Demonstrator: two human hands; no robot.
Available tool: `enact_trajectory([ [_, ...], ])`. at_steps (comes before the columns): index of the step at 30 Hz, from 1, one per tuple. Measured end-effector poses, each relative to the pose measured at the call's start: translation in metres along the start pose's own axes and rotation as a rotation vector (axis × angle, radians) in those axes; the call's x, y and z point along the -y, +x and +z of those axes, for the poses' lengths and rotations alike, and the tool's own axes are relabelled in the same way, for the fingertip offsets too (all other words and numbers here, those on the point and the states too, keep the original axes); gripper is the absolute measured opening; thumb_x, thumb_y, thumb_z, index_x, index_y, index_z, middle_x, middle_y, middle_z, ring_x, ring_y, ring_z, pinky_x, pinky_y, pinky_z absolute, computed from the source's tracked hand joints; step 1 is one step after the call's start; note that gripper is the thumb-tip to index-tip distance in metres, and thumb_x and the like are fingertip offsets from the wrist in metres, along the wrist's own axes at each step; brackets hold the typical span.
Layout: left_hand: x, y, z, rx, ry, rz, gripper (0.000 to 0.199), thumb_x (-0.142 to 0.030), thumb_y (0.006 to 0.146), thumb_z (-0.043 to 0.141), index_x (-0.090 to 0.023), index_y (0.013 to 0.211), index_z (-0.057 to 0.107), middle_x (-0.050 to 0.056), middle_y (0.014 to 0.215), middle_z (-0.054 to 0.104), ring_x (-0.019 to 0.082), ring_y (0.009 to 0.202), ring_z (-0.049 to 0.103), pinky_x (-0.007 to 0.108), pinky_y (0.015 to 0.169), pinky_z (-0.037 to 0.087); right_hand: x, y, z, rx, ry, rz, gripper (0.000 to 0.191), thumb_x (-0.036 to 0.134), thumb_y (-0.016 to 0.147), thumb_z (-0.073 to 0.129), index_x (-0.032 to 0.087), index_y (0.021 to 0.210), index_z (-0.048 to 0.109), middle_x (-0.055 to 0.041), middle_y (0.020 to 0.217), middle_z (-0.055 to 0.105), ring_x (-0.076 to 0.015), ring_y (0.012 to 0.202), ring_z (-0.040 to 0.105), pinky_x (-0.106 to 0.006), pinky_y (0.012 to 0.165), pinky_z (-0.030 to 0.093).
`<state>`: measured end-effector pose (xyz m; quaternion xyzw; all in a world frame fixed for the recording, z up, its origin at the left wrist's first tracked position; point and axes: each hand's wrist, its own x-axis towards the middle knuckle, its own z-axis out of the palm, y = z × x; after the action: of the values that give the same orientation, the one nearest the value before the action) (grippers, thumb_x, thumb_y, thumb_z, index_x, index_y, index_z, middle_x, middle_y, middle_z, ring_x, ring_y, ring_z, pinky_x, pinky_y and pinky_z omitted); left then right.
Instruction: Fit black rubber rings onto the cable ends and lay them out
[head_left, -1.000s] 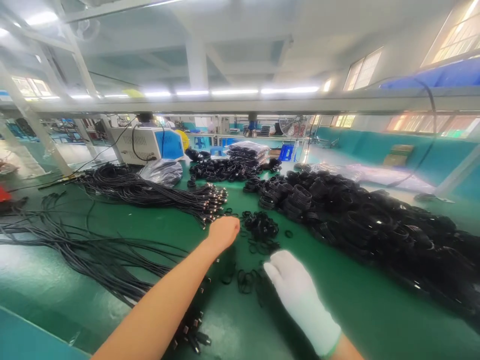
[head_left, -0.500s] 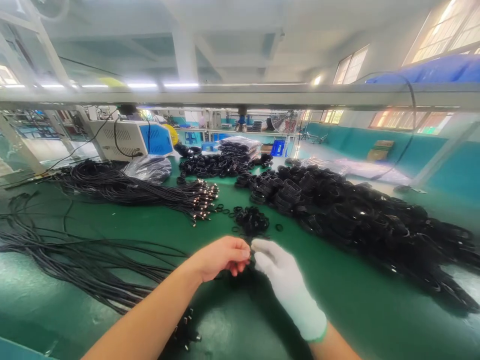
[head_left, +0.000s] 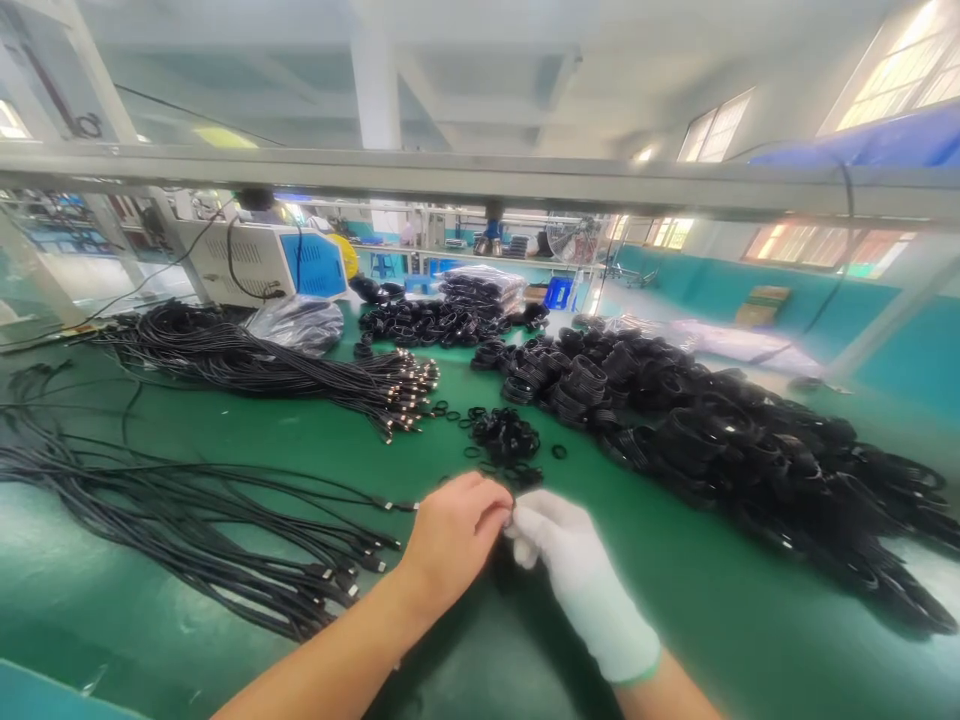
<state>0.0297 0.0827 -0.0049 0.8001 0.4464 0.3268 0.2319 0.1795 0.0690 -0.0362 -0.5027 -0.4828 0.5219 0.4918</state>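
Note:
My left hand (head_left: pixel 459 520) is bare, its thumb and fingers pinched together at the middle of the green table (head_left: pixel 442 650). My right hand (head_left: pixel 559 530), in a white glove, is also closed, its fingertips meeting those of the left. What sits between the fingertips is too small and hidden to name. Just beyond the hands lies a small heap of black rings (head_left: pixel 506 437). Loose black cables (head_left: pixel 247 545) with metal-tipped plugs spread to the left of my left hand.
A thick bundle of black cables (head_left: pixel 292 375) lies at the back left. Many coiled black cables (head_left: pixel 675 420) are piled on the right. Behind stand a white and blue machine (head_left: pixel 251 262) and a plastic-wrapped stack (head_left: pixel 480 287). A metal beam (head_left: pixel 450 178) crosses above the table.
Both hands have shifted slightly right, and my left hand has turned with its back more upward. More plug ends of the loose cables now show left of it. The view has tilted a little.

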Motion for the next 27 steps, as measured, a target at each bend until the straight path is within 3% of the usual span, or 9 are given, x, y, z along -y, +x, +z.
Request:
enact_trajectory([
  [8,0.01,0.002,0.001,0.056,0.177,0.07,0.019,-0.017,0.082,0.045,-0.021,0.076,0.063,0.002,0.077,0.064,0.015,0.072,0.055,0.025,0.067,0.039,0.016,-0.013,0.005,0.001,-0.306,-0.03,0.018,0.025,0.074,0.045,0.015,0.071,0.061,0.0006,0.054,0.056,-0.0121,0.053,0.049,-0.023,0.053,0.038],
  [13,0.005,-0.001,0.0,0.022,0.145,0.104,0.018,-0.013,0.078,0.045,-0.02,0.071,0.06,0.001,0.073,0.062,0.014,0.069,0.053,0.024,0.064,0.037,0.018,-0.012,0.005,0.033,-0.238,-0.003,0.027,0.037,0.077,0.047,0.014,0.067,0.059,0.0005,0.048,0.054,-0.012,0.047,0.048,-0.024,0.05,0.039],
  [18,0.002,-0.001,0.001,0.079,-0.155,-0.078,0.014,-0.016,0.075,0.047,-0.019,0.067,0.057,-0.002,0.064,0.059,0.012,0.06,0.05,0.021,0.056,0.036,0.024,-0.014,0.005,0.07,-0.216,-0.014,0.025,0.037,0.074,0.053,0.015,0.063,0.055,0.0014,0.047,0.054,-0.0105,0.045,0.047,-0.023,0.049,0.038],
  [22,0.016,0.009,-0.012,-0.008,-0.262,-0.214,0.009,-0.02,0.073,0.047,-0.017,0.067,0.054,-0.003,0.06,0.054,0.011,0.057,0.048,0.02,0.054,0.037,0.028,-0.01,-0.005,-0.053,-0.265,-0.006,0.02,0.032,0.073,0.05,0.015,0.063,0.054,-0.0004,0.053,0.057,-0.0097,0.044,0.046,-0.022,0.047,0.037],
  [24,0.025,0.013,-0.024,-0.02,-0.172,-0.251,0.01,-0.021,0.074,0.047,-0.017,0.068,0.054,-0.002,0.061,0.055,0.012,0.058,0.05,0.021,0.056,0.038,0.03,-0.007,-0.016,-0.15,-0.309,0.004,0.019,0.031,0.074,0.048,0.015,0.065,0.054,-0.0017,0.058,0.06,-0.0099,0.045,0.047,-0.023,0.049,0.038],
  [27,0.029,0.019,-0.038,0.188,0.19,-0.266,0.014,-0.023,0.074,0.047,-0.019,0.068,0.06,-0.001,0.065,0.061,0.013,0.061,0.055,0.022,0.057,0.039,0.033,-0.002,-0.033,-0.168,-0.573,0.039,0.022,0.033,0.079,0.043,0.017,0.07,0.055,-0.0012,0.061,0.059,-0.0113,0.051,0.049,-0.023,0.051,0.038],
])
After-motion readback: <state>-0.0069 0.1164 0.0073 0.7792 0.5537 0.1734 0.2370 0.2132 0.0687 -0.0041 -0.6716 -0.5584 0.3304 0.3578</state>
